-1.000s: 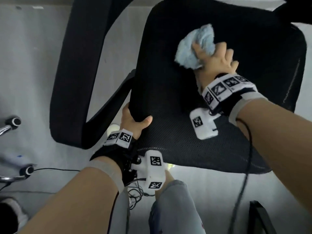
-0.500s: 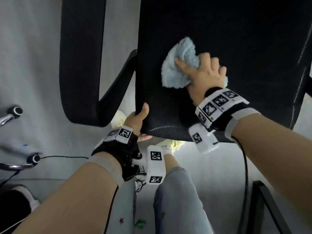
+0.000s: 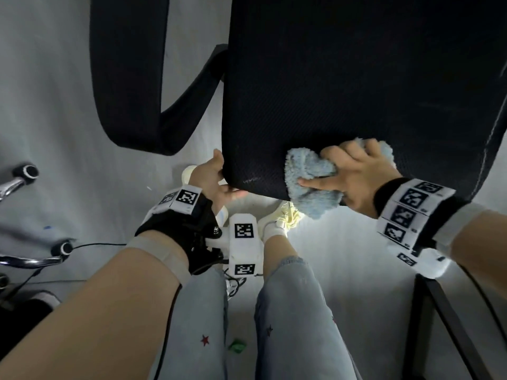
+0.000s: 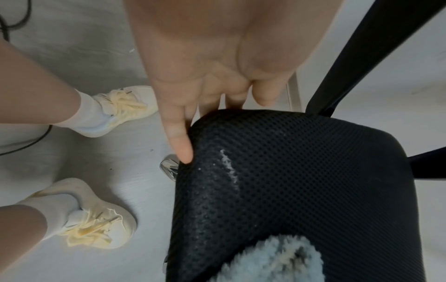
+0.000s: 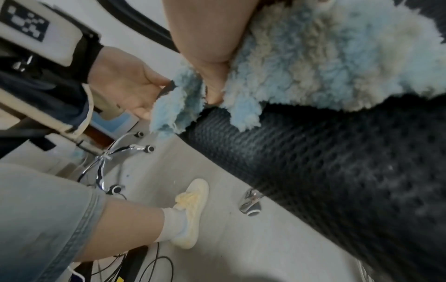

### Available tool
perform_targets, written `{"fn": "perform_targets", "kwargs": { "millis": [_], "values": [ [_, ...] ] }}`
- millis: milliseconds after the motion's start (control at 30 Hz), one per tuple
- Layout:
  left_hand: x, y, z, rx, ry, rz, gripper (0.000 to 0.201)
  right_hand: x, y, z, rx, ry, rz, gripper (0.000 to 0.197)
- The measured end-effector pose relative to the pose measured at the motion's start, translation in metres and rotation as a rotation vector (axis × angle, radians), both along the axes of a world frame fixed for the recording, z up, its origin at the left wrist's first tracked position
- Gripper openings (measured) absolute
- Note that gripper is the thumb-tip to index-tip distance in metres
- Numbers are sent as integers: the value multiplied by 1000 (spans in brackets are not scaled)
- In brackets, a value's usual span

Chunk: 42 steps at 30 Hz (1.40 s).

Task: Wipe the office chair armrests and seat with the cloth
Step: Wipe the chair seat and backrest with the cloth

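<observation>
Your right hand [image 3: 359, 175], clutching the cloth [image 3: 307, 174], has slid to the front edge of the seat [image 3: 343, 78]; left hand [image 3: 210, 178] grips its near-left corner. Pale grey floor [image 3: 55, 119] below; mesh possibly linty.

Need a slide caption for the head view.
Right hand presses a blue cloth on the seat front edge while the left hand holds the seat corner.

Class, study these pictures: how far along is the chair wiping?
Done: nothing provable; the seat shows no clear wiped patch. In hand: right hand presses the cloth at the seat's front edge; left hand grips its corner. Left: a pale streak near that corner, and probably the armrest, untouched now.
</observation>
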State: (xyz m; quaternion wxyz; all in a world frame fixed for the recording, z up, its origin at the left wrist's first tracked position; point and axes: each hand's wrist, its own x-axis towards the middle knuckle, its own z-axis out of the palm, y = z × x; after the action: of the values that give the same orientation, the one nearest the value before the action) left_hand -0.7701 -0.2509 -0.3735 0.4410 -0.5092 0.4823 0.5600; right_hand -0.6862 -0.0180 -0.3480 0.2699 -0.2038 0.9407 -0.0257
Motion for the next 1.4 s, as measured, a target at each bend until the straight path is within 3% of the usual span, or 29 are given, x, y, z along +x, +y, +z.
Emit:
{"fn": "perform_targets", "kwargs": {
  "millis": [100,233,300,400,467,600,733,900,1033,1233,1400],
  "values": [
    [1,0,0,-17,43,-7,49,-13,-34,-6,3,46,9,61],
    [-9,-4,1,-37,104,-84,46,-36,-70,-13,13,74,14,52],
    [-15,-4,0,-34,108,-86,54,-42,-87,-15,-37,115,-7,44],
    [-24,-6,-1,70,115,13,67,-53,-121,-17,-169,52,-85,50],
    [-30,-6,1,56,154,-4,64,-61,-134,-11,-211,33,-138,47],
    [-37,-7,3,-74,186,-33,62,-35,-93,0,-96,-115,-295,55],
    [-32,-7,4,-49,177,-30,65,-3,-48,7,-37,-62,-423,58],
    [-23,-7,4,-39,174,-19,64,-41,-93,4,-85,-75,-325,53],
    [-25,-5,10,135,225,60,69,-70,-139,-3,-212,-29,-327,38],
    [-35,-11,7,4,212,-46,81,-23,-76,5,-121,-81,-377,53],
    [-28,-12,9,-28,196,-87,80,-7,-58,2,-59,21,-376,55]
  ]
}}
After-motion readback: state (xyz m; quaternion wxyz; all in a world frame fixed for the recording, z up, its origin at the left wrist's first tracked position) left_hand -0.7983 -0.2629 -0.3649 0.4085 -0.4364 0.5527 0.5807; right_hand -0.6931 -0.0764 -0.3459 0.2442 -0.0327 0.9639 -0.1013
